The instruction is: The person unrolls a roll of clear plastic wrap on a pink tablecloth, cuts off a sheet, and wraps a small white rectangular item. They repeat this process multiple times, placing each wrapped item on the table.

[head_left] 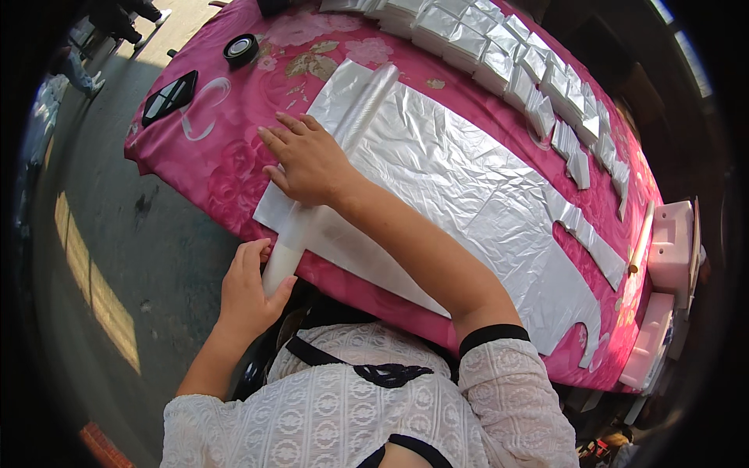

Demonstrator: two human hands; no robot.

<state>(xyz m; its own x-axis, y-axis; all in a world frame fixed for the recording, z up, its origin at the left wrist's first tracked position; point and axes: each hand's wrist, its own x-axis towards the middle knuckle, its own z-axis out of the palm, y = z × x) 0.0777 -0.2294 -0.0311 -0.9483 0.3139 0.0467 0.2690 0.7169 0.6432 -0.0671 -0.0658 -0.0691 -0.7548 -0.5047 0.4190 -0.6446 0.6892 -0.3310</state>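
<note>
A stack of thin, whitish plastic vest bags point(468, 195) lies spread over the table, its handle loops toward the right. Across its left part runs a pale roller point(285, 264), the upper stretch lying against the shiny film. My left hand point(251, 287) grips the roller's near end at the table's front edge, thumb on one side and fingers on the other. My right hand point(308, 160) rests palm down on the plastic beside the roller, fingers stretched out and apart. My right forearm crosses over the bags and hides part of them.
A pink flowered cloth point(234, 164) covers the table. Folded white plastic packs point(468, 39) line its far edge. A black phone point(170, 97) and a roll of black tape point(240, 50) lie at left. Pink boxes point(671, 253) and a thin rod point(641, 236) are at right. People stand far left.
</note>
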